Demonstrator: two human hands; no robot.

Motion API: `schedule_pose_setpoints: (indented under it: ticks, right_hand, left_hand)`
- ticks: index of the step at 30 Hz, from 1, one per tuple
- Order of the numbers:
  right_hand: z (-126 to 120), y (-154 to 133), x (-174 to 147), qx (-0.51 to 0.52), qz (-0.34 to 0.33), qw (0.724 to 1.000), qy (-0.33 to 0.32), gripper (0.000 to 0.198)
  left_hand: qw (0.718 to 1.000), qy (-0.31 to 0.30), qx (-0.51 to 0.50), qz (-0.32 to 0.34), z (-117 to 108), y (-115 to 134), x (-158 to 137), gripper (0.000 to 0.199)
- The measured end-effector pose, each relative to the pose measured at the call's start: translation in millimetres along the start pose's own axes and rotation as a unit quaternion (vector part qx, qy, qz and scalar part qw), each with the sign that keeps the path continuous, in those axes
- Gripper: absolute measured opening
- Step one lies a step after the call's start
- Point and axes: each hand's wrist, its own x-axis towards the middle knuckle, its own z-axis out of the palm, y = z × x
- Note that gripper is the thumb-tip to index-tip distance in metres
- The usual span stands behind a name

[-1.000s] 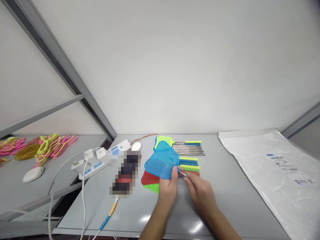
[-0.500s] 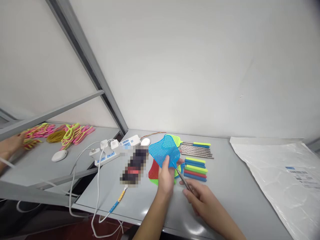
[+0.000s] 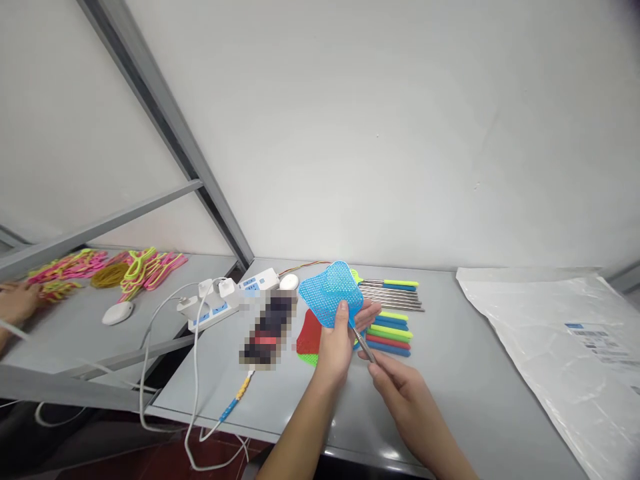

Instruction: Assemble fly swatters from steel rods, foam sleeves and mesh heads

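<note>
"While the left hand (image 3: 335,350) clamps the blue mesh paddle (image 3: 327,293), where's the right hand (image 3: 403,387)?"
"Closed on the paddle's metal rod (image 3: 362,343); paddle's over the gray table (image 3: 465,360), near coloured handles (image 3: 391,337)."

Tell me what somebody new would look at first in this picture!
Probably the bright blue mesh head in the middle, held up by the left hand, while the right hand holds the metal rod at its neck. Next might be the row of colourful handles on the table, just beyond the right hand. Far to the left, the pink and yellow loops stand out too.
</note>
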Motion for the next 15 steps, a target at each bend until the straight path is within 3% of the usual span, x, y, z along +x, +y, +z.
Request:
schedule_pose_setpoints:
  ticks: [9, 15]
  right_hand:
    - [-1, -1, -4, -0.029, -0.010, 0.999, -0.014, 0.034]
    - [10, 0, 13, -0.056, -0.041, 0.996, -0.056, 0.030]
  left_hand:
    - [0.999, 0.004, 0.053, 0.005, -7, 4, -8, 0.050]
    - [0.993, -0.026, 0.100, -0.061, -28, 27, -25, 0.043]
